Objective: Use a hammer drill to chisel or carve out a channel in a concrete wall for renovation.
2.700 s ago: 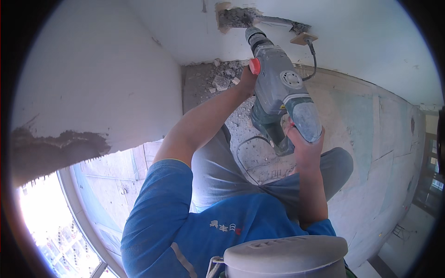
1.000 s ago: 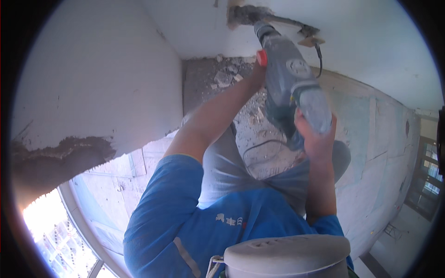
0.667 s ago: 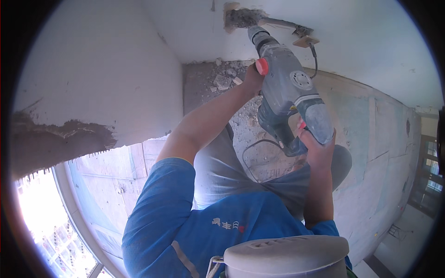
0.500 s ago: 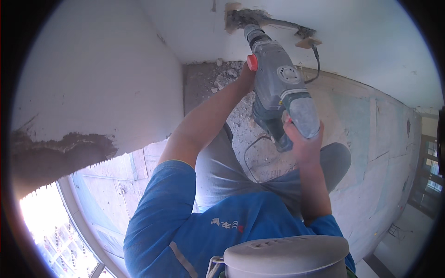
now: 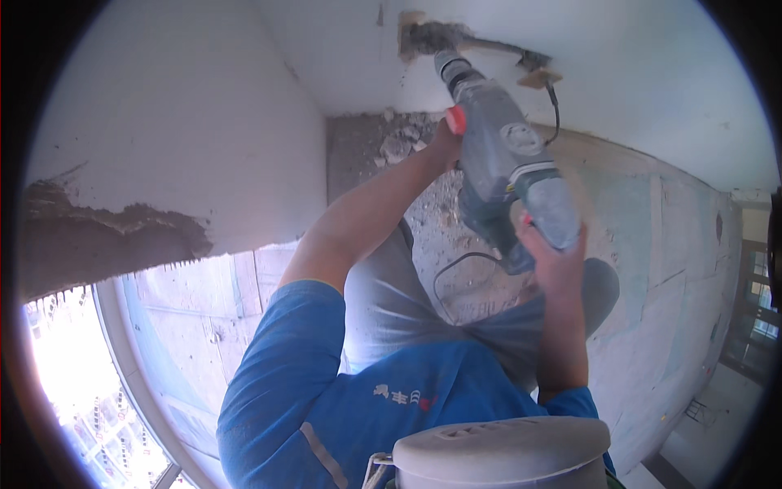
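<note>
Power drill: the grey and dark green drill is held aslant between both hands, above the littered floor, with its chuck pointed at the broken hole in the wall; whether the wall is touched by a bit cannot be told.
Left hand: the left hand is clamped on the drill's front part, just beside the red knob; its fingers are mostly hidden.
Right hand: the right hand is wrapped around the rear handle, behind the rounded grey housing.
Wall: a narrow groove is cut from the hole toward a small tan plate, to which a dark cable is joined.
Floor: broken rubble is scattered below the hole; a looped cord is laid near the legs.
Clothing: a blue shirt and grey trousers are worn.
</note>
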A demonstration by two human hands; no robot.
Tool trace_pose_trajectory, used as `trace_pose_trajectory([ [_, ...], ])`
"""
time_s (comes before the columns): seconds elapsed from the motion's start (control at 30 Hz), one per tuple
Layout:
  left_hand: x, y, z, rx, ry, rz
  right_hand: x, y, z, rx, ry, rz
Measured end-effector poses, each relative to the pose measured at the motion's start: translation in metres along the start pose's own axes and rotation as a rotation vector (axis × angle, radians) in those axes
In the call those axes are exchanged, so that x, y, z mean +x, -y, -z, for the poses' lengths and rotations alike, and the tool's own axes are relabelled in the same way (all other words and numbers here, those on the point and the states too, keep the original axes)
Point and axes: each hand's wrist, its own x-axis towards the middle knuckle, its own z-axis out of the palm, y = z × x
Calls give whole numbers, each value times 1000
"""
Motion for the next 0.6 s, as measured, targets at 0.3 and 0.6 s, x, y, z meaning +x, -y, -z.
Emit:
trace_pose_trajectory([
  [0.3, -2, 5, -37, -284, 91, 104, 10, 30, 17, -81, 18, 19],
  [0.6, 2, 4, -26, -271, 128, 110, 35, 38, 11, -301, 125, 177],
])
